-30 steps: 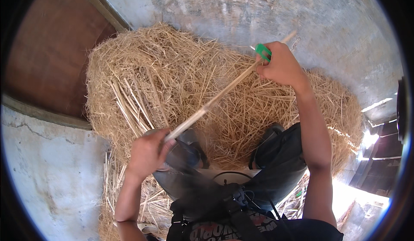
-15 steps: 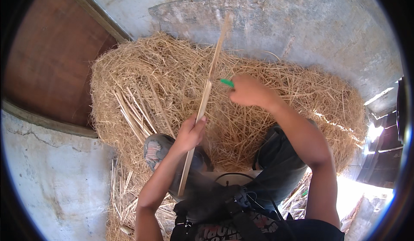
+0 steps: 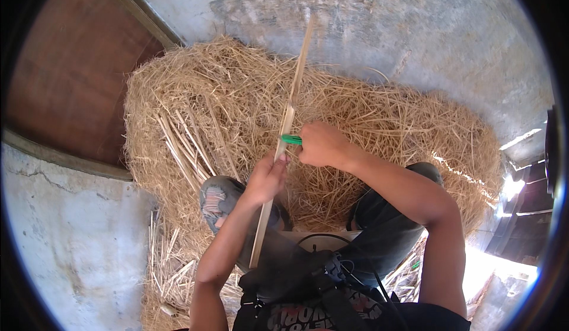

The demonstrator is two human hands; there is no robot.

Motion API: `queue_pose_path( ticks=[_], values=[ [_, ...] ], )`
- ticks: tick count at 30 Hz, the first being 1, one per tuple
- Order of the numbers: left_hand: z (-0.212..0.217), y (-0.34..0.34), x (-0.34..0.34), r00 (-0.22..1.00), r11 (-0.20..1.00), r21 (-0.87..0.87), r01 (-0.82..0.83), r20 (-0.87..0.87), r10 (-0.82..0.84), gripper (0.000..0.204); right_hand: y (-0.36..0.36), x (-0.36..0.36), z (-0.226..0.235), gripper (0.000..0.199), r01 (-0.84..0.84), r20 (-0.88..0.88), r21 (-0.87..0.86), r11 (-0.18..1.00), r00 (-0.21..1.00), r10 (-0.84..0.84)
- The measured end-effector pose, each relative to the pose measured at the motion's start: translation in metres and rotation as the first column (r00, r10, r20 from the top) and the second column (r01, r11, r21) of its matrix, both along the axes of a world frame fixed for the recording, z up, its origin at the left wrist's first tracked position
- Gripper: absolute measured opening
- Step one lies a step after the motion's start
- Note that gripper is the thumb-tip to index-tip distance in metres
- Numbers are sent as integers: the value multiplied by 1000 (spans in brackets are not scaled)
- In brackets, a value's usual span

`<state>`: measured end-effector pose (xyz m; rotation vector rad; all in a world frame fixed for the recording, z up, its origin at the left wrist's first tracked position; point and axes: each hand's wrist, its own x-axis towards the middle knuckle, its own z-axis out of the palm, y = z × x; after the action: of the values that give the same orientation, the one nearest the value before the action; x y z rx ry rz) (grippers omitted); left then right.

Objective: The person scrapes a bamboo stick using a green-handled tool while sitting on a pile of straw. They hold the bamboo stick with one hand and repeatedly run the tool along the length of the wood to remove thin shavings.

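Observation:
A long pale strip of split bamboo or wood [image 3: 262, 231] slants up from my left thigh toward the far wall. My left hand [image 3: 267, 181] is wrapped round it near its middle. Above that hand, the strip shows a rough, splintered spot where its width changes. My right hand [image 3: 323, 145] is closed on a small green tool [image 3: 290, 139]. The tool's tip meets the strip just above my left fingers. The tool's exact kind is not clear, and its other end is hidden in my fist.
Shavings or straw [image 3: 344, 112] lie heaped before me. Several thin pale sticks [image 3: 184, 147] rest on the left of the heap. Behind stands a stained grey wall [image 3: 415, 29], with a brown panel [image 3: 77, 76] at far left. My knees [image 3: 222, 197] flank the work.
My right hand has come down and left, bringing the green tool from beside the strip onto it. My left hand still grips the strip in nearly the same place.

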<state>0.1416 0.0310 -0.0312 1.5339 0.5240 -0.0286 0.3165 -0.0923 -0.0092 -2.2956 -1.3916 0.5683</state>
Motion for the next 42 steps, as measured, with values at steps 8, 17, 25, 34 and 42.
queue_pose_path(
  ticks=[8, 17, 25, 34, 42],
  values=[
    [-20, 7, -14, 999, 947, 319, 32, -31, -24, 27, 24, 1, -7, 18, 90, 118, -115, 989, 990, -77],
    [-6, 2, -11, 987, 852, 510, 114, -154, -40, 29, 35, 25, -26, 16, 168, 211, -116, 979, 967, -141],
    [-10, -1, -2, 986, 838, 528, 138, -155, -64, 32, 35, 49, -42, 13, 229, 321, -11, 973, 923, -214],
    [-37, 6, -7, 999, 976, 217, 31, -42, -22, 27, 40, 47, -38, 14, 277, 80, -77, 958, 959, -271],
    [-10, 6, -5, 1000, 975, -220, -17, 11, 19, 23, 40, 43, -33, 21, 219, -395, -64, 974, 890, -226]
  ],
)
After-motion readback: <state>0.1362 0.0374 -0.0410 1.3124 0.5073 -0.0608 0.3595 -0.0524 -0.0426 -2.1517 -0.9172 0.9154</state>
